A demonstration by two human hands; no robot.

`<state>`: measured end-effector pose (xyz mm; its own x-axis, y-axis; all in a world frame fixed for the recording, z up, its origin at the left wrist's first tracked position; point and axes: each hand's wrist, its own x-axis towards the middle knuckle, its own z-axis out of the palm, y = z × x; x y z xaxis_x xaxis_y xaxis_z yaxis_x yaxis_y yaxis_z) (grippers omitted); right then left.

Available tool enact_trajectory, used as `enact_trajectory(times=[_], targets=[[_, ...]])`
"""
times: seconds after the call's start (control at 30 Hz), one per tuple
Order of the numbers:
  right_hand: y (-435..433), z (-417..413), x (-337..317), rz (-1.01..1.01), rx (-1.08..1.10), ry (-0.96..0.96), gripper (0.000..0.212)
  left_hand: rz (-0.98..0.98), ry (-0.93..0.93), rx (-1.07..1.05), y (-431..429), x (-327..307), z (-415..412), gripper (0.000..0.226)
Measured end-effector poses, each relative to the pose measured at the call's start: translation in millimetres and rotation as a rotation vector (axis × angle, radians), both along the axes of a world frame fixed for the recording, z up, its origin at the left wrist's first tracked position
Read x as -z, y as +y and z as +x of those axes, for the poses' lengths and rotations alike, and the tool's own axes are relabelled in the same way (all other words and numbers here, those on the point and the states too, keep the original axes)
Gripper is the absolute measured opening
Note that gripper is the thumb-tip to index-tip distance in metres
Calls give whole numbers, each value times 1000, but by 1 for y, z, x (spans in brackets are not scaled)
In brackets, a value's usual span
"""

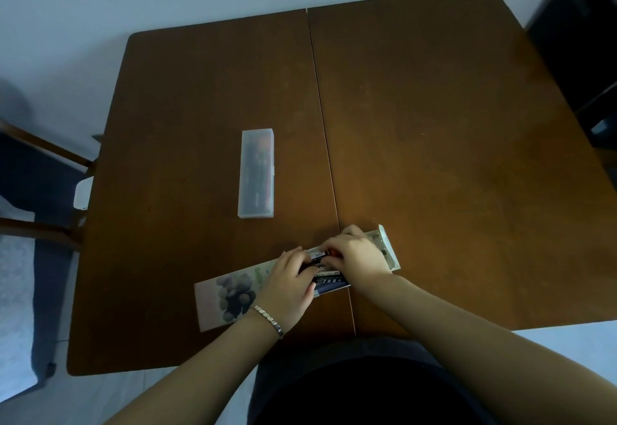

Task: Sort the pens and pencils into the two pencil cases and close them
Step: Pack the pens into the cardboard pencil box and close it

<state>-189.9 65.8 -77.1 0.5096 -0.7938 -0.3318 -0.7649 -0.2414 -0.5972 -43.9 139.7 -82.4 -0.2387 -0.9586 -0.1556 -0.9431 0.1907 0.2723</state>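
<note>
Far left, a wooden chair [43, 157] stands beside the table [450, 124]; noted, not involved; left of centre on the table, the translucent pencil case [256, 174] lies with its lid on, dark and orange barrels showing through it, well apart from the work; nearest the person, the second pencil case [389, 251] lies open across the table seam, its picture-printed lid [227, 297] flat to the left; the left hand [290, 287], bracelet [270, 319] at the wrist, curls its fingers onto the pens [319, 255] in the tray; a dark printed packet [330, 282] lies just below them, contents not legible; the right hand [357, 257] curls over the same bundle from the other side, fingertips hidden; no loose pens seen elsewhere on the table; step in hand, by judgement: bedding the final pens; recommended: lay barrels parallel to the tray's length, press them below the rim, keep caps and clips off the edge, then draw both hands out before swinging the lid over
</note>
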Motion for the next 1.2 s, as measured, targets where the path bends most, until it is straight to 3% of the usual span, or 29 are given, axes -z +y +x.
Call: enact_trajectory(times=[0.13, 0.23, 0.33, 0.43, 0.73, 1.07, 1.2], targets=[[-7, -8, 1, -80, -119, -39, 24, 16, -12, 8, -1, 1, 1, 39], [-19, -26, -2, -84, -78, 91, 29, 40, -5, -16, -3, 1, 0, 42], [-29, -33, -7, -19, -213, 255, 40, 181, 7, -80, -6, -4, -3, 55], [-32, -27, -12, -96, -347, 374, 37, 267, -50, -107, -11, -5, -7, 63], [-38, -11, -24, -140, -539, 585, 39, 285, 5, -71, -7, -7, -6, 50], [-49, -31, -32, -180, -427, 534, 20, 317, -58, -113, -13, -11, -14, 61], [-55, -64, -36, -149, -172, 490, 16, 317, -67, -108, -11, -12, -14, 57]])
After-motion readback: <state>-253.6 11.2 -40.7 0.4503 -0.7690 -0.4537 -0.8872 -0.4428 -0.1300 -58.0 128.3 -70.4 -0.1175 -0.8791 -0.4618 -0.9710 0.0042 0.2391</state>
